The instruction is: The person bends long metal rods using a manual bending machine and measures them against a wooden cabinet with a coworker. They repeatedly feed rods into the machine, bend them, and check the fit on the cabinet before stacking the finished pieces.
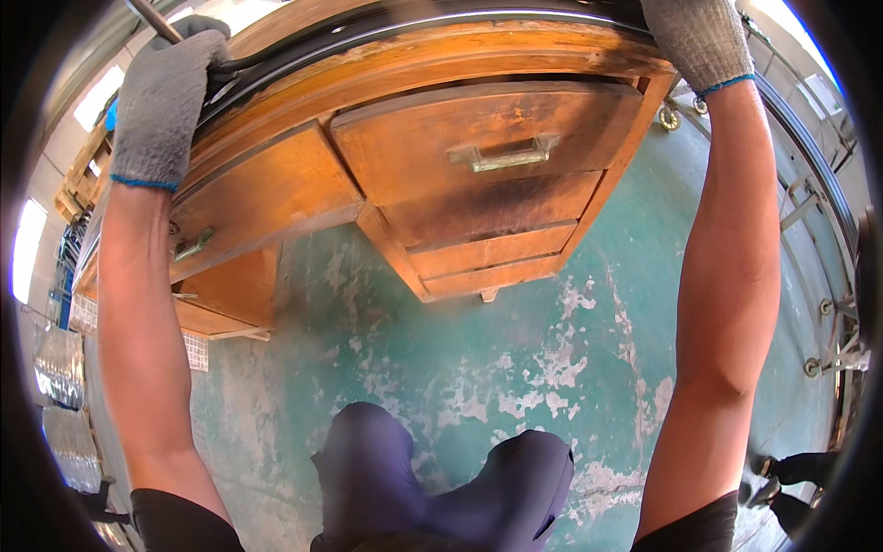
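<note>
Left hand (pixel 170 92), right hand (pixel 701 41): grey knit work gloves (pixel 156 133), fuzzy — blue cuff edging (pixel 143 183). Forearms (pixel 145 304) bare. Black short sleeves (pixel 179 522). Trousers (pixel 368 474) dark purplish-blue — plain, loose at the knees.

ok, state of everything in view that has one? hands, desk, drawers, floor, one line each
Left hand: gloved, closed around a dark metal rod
Right hand: gloved, at the black strip, fingers out of frame
Black strip: lying along the desk top
Wooden desk: upright, finish worn
Top right drawer: dark gap above its front, fully shut or not unclear
Left drawer: looks shut
Green floor: paint flaked in patches
</note>
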The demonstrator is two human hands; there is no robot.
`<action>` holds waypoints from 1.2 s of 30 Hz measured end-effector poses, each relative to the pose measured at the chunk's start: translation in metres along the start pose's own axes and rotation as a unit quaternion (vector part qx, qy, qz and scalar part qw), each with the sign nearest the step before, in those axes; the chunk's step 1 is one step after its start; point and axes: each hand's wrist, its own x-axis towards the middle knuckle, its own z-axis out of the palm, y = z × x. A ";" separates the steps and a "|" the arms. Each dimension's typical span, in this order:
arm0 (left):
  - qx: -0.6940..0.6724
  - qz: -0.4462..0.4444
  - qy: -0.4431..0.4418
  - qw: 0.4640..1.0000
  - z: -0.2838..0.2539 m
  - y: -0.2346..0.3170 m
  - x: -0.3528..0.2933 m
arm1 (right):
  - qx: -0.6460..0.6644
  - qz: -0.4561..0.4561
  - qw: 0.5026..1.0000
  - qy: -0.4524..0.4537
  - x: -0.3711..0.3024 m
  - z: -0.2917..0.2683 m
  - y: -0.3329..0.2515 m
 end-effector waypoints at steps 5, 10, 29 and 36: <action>-0.073 -0.039 -0.019 0.996 -0.004 -0.001 0.003 | 0.050 0.013 0.996 -0.079 0.005 -0.015 0.000; -0.063 -0.060 -0.021 0.996 -0.002 0.004 0.009 | -0.122 -0.019 0.992 -0.002 -0.010 0.009 0.005; -0.053 -0.028 0.004 0.998 -0.002 -0.002 0.005 | -0.245 -0.233 0.940 0.047 -0.007 0.035 0.041; -0.076 -0.036 -0.001 0.996 -0.013 -0.019 0.013 | -0.070 -0.220 0.972 0.044 0.000 0.030 0.041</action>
